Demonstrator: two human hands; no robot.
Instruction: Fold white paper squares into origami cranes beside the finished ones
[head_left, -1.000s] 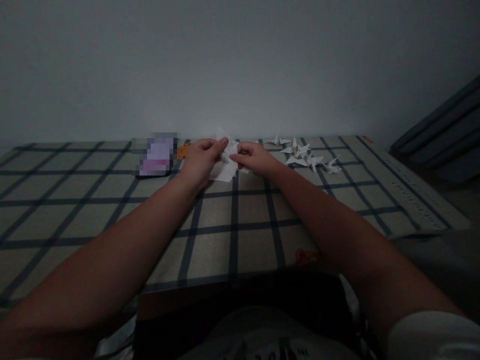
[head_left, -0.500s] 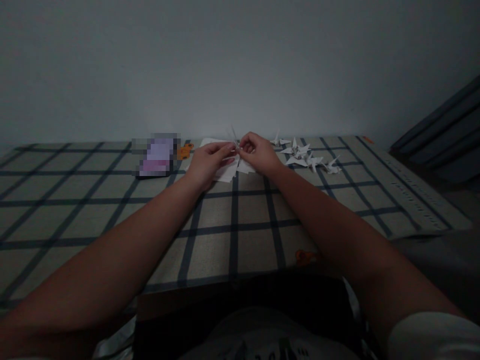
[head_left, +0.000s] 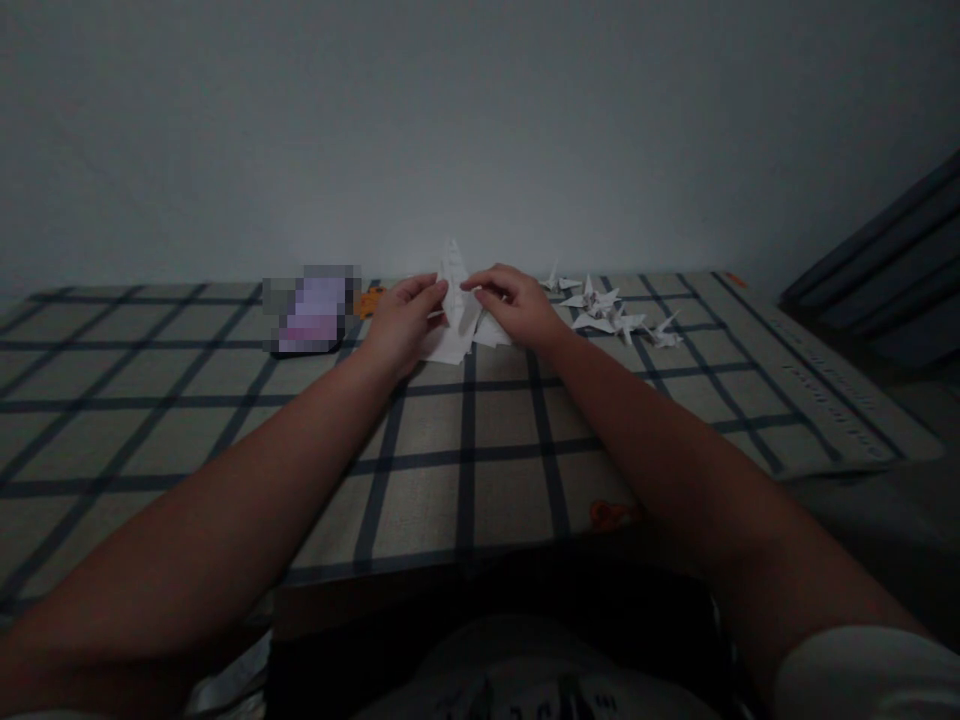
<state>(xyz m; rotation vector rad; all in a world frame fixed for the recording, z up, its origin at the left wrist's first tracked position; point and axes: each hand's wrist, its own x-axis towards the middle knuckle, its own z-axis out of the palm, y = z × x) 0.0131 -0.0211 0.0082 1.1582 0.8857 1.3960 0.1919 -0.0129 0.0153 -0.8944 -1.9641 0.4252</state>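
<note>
Between my hands a white folded paper (head_left: 454, 272) stands upright, its pointed tip up and crease lines showing on its face. My left hand (head_left: 409, 315) pinches its left edge between thumb and fingers. At the right edge is my right hand (head_left: 514, 300), index finger stretched out to the paper, with a gap between that finger and the thumb; whether the fingertip touches is hard to tell. Flat white paper sheets (head_left: 448, 348) lie on the cloth beneath, partly covered by both hands.
Several folded paper cranes (head_left: 600, 300) are grouped right of my right hand. A phone (head_left: 315, 315), blurred out in part, and a small orange item (head_left: 369, 302) sit to the left. The checked tablecloth (head_left: 427, 430) reaches back to a plain wall (head_left: 480, 130).
The paper, seen edge-on before, has turned its broad face towards me. My hands have moved slightly apart, and the right fingers have loosened from their pinch.
</note>
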